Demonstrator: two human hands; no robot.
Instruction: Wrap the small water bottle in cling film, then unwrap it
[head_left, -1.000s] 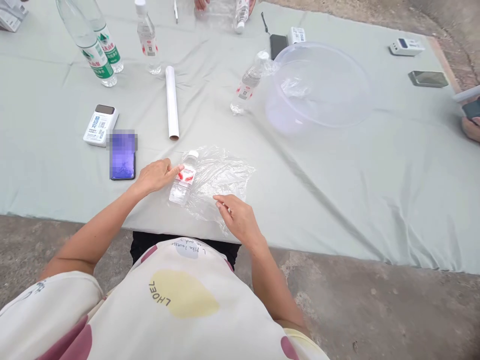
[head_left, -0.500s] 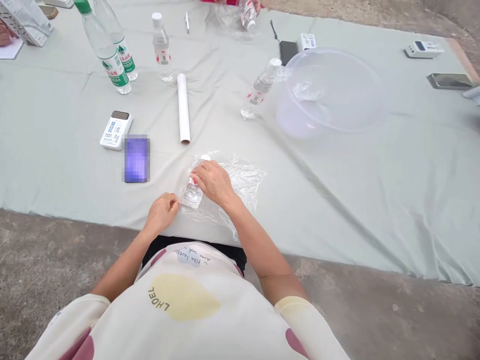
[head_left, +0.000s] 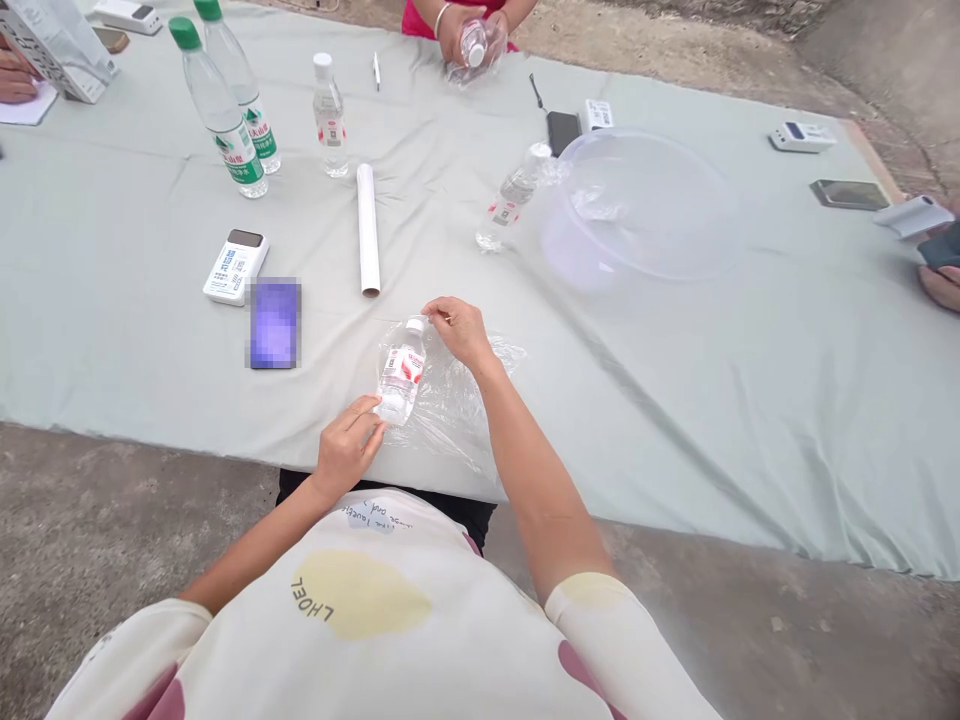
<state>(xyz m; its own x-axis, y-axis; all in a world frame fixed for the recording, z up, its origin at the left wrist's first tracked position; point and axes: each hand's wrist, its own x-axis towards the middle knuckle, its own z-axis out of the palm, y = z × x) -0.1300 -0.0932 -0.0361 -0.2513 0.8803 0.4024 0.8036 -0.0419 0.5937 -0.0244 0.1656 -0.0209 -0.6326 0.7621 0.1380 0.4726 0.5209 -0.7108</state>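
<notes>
A small water bottle with a red-and-white label lies tilted on a crumpled sheet of clear plastic film. My left hand is nearest its lower end, with the fingertips against the bottle. My right hand is above the film, and its curled fingers are close to the white cap. Whether those fingers grip the cap or the film is hidden.
A white tube and a clear plastic basin stand on the pale green cloth, among several bottles. A co-worker's hands hold a bottle at the far side. Another person's hand is at the right edge.
My right hand has moved off the bottle's body up to the cap end. My left hand has come onto the bottle's lower end. The bottle's label now shows.
</notes>
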